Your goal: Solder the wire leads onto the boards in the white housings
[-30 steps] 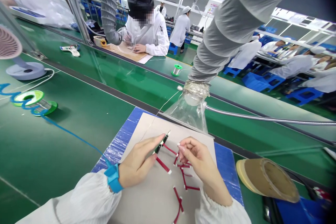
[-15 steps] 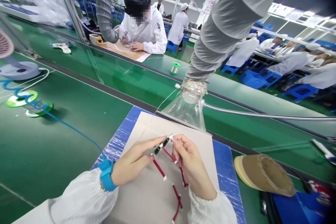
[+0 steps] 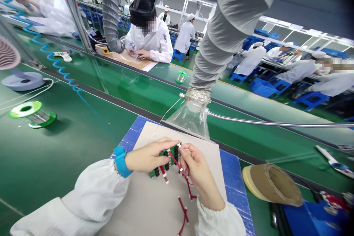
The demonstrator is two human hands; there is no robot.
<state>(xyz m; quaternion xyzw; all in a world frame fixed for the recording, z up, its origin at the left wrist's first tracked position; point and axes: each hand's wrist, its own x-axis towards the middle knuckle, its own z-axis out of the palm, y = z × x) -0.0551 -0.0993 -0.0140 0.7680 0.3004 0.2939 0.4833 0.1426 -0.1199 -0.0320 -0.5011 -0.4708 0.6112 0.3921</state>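
Observation:
My left hand (image 3: pixel 149 156) holds a green circuit board (image 3: pixel 164 164) with black components, its fingers across the board's top. My right hand (image 3: pixel 197 169) sits just beside it, fingertips pinched on a red wire (image 3: pixel 174 161) with white ends that runs over the board. More red wires (image 3: pixel 184 210) lie loose on a beige sheet (image 3: pixel 146 136) below my hands. That sheet rests on a blue mat (image 3: pixel 235 188). A blue wrist strap (image 3: pixel 121 161) circles my left wrist. My hands hide part of the board.
A clear glass funnel (image 3: pixel 190 121) on a grey ducting hose (image 3: pixel 215 51) hangs just beyond the sheet. A tape roll (image 3: pixel 272 184) lies to the right, and a solder spool (image 3: pixel 31 114) stands to the left. A co-worker (image 3: pixel 148 33) works across the green bench.
The board has turned from edge-on to showing its broad face, and it now sits lower, near the sheet. My right hand has moved in against it. The view has shifted slightly.

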